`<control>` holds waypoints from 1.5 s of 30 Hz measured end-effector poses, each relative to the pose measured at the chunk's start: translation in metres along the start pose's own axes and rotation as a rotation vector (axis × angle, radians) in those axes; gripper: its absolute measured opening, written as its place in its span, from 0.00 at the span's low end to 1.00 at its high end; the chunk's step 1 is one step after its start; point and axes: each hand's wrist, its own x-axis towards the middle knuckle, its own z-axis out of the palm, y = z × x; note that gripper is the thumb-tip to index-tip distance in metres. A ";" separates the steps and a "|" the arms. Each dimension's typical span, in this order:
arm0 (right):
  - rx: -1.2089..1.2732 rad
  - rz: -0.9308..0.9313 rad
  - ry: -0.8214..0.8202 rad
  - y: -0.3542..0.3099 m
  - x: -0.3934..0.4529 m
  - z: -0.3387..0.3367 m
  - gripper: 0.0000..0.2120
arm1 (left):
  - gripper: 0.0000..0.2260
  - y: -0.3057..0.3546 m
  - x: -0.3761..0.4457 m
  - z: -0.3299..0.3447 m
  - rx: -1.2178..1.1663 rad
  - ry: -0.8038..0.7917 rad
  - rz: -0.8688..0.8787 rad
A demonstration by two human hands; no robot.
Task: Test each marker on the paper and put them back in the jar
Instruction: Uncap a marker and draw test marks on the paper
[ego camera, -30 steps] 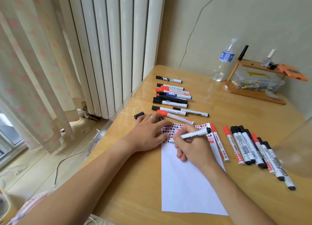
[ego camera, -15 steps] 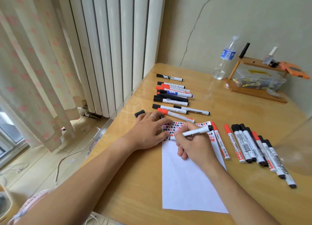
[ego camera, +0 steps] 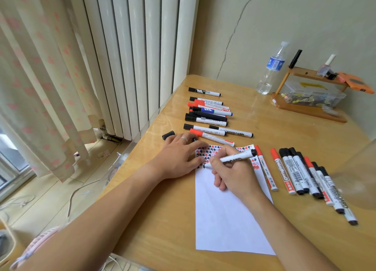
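Head view: two bare forearms reach up from the lower edge over a wooden desk (ego camera: 274,128). The left hand (ego camera: 179,158) lies palm down, fingers straight and slightly spread, pressing the upper left corner of a white sheet of paper (ego camera: 225,220); a ring sits on one finger. The right hand (ego camera: 234,175) is curled round a black whiteboard marker (ego camera: 234,157), pinching it in a writing grip, with its tip on the paper at about 9 o'clock from the knuckles and its rear end pointing toward 2 o'clock.

The top strip of the paper carries small red and black marks, partly covered by both hands. A loose black cap (ego camera: 168,135) lies at 11 o'clock from the left hand.

A group of capped markers (ego camera: 207,116) lies at 12 o'clock from the hands, and a row of markers (ego camera: 301,175) lies at 3 o'clock, just beside the paper.

At the right edge, a clear curved shape (ego camera: 358,173) is blurred and cut off; I cannot tell what it is. At 1 o'clock stand a water bottle (ego camera: 271,71) and a wooden shelf (ego camera: 309,108).
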 end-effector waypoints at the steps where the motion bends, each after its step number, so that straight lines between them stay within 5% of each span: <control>1: 0.001 0.001 -0.003 0.000 0.000 0.000 0.12 | 0.19 0.000 0.000 0.000 0.001 0.002 0.001; 28: -0.022 -0.011 -0.034 0.003 0.002 -0.001 0.09 | 0.18 -0.002 0.000 0.000 -0.071 0.098 0.014; 45: 0.229 -0.096 0.052 0.007 0.008 -0.010 0.04 | 0.04 0.008 -0.007 -0.011 -0.259 0.287 0.055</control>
